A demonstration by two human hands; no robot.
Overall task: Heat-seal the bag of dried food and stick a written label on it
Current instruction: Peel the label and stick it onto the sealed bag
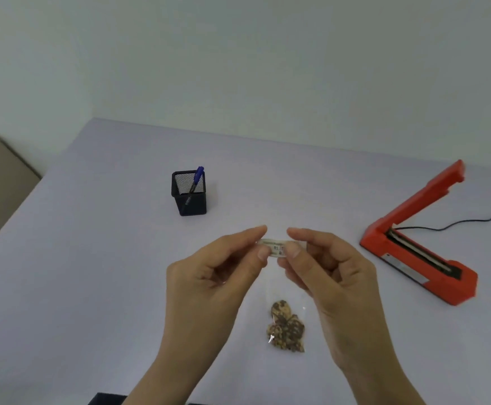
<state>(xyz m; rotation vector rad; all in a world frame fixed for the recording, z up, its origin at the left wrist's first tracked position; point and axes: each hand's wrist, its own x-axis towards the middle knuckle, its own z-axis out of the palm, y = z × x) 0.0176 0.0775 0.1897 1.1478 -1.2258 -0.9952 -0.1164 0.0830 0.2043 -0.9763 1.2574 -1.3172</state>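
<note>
Head view: left hand [209, 276] and right hand [332, 276] meet above the table [92, 258], each pinching one end of a small white label [276, 247] between thumb and forefinger, other fingers loosely curled. Clear bag [279, 290] of brown dried food [286, 325] lies flat at 6 o'clock of the label, between the wrists. Red heat sealer [419, 247], arm raised, at 3 o'clock; black mesh pen cup [190, 200] holding blue pen [197, 178] at 11 o'clock.

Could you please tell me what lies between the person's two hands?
A small label, pinched at its ends by the left hand and right hand, in the head view.
</note>
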